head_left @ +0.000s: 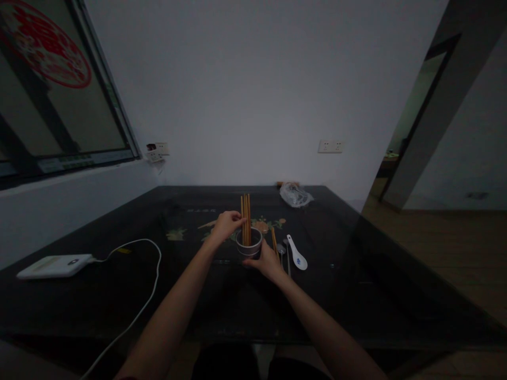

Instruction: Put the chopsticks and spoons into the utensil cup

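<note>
A round cup (pixel 249 252) with a pale rim stands on the dark table in front of me. Several wooden chopsticks (pixel 246 221) rise upright out of it. My left hand (pixel 228 224) pinches the chopsticks from the left, above the rim. Wrapped round the cup's right side is my right hand (pixel 267 261), thumb across its front. Just right of that hand lie more chopsticks (pixel 274 243), a metal spoon (pixel 281 249), another thin metal utensil (pixel 288 258) and a white ceramic spoon (pixel 298 256) with a blue mark.
A crumpled clear plastic bag (pixel 295 195) lies near the table's back edge. On the left, a white power bank (pixel 55 266) has a white cable (pixel 157 269) running off the front edge. The wall (pixel 245 105) borders the table (pixel 356 285) at the back.
</note>
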Tool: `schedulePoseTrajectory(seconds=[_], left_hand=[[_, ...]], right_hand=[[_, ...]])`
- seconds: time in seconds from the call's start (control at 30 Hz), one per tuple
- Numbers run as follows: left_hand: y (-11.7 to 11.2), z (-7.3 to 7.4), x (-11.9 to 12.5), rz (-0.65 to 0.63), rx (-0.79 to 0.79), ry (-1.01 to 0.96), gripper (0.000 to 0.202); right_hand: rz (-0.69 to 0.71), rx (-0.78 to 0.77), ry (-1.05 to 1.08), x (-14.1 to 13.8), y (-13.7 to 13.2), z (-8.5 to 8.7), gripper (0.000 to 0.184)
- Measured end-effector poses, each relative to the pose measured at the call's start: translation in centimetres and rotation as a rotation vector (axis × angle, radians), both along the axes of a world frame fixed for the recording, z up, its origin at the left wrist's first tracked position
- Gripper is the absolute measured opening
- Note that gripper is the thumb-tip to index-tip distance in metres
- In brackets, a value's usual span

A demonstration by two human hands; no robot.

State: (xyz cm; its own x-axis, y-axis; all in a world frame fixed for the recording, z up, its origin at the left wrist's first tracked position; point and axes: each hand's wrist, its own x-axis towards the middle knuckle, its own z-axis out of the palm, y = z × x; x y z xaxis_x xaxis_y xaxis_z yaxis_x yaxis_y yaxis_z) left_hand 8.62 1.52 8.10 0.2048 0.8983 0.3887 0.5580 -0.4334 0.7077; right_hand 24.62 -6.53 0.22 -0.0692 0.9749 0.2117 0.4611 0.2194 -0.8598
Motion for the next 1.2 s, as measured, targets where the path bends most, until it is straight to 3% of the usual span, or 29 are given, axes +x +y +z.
schedulePoseTrajectory(seconds=[0.4, 0.5, 0.67, 0.77, 1.0, 1.2], left_hand=[[-1.3, -0.9, -1.3, 0.025, 0.011, -0.28, 0.034], [-1.3, -2.6, -2.0, -0.016, -0.048, -0.351, 0.042], [-1.5, -6.5, -3.0, -0.116, -0.321, -0.486, 0.047], [-2.3, -8.0, -3.4, -0.134, -0.455, -0.57, 0.048], [-3.8, -7.7, -3.3, -0.264, -0.55, -0.624, 0.047], [-3.7, -7.5, -3.2, -0.228, -0.528, -0.616, 0.047]], right_hand=[[0.034, 0.034, 0.049, -0.1, -0.2, 0.2, 0.084], [0.02, 0.037, 0.041, -0.1, 0.0, 0.0, 0.083], [0.027, 0.028, 0.067, -0.1, 0.0, -0.1, 0.081], [0.046, 0.034, 0.111, -0.1, -0.1, 0.0, 0.08], [0.044, 0.028, 0.139, -0.1, 0.3, -0.2, 0.081], [0.016, 0.007, 0.092, -0.3, 0.3, -0.3, 0.081]])
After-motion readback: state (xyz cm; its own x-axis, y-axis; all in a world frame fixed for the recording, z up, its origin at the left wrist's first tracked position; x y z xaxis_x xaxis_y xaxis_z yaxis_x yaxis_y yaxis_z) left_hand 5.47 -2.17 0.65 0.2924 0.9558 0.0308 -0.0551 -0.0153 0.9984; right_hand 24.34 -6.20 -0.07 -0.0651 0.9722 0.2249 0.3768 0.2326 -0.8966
